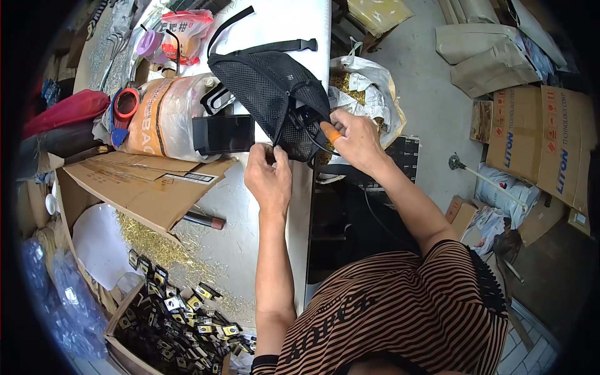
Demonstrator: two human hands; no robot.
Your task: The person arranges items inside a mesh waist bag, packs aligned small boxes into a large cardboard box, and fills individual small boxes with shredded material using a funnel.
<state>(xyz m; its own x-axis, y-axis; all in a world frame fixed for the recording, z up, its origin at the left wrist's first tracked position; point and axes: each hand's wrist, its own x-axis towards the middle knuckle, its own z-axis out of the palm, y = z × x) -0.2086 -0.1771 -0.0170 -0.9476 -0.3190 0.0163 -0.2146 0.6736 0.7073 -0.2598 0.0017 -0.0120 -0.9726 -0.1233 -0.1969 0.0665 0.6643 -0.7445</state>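
Observation:
A black mesh bag (259, 78) with a strap and buckle lies on the white table, its zipped mouth partly open toward me. My left hand (269, 178) pinches the near edge of that opening between thumb and fingers. On the other side, my right hand (356, 139) has its fingers closed at the bag's right edge, beside a dark cable; an orange cover (330, 132) is on one finger. Something dark shows inside the mouth, too shadowed to name. A black smartphone (223, 134) rests just left of the bag.
A clear plastic-wrapped bundle (169, 115), a tape roll (126, 103) and a red snack bag (187, 37) crowd the left. Below stand a cardboard flap (147, 190) and a box of small black-and-yellow packages (187, 319). A white sack (390, 94) and cartons (519, 137) stand right.

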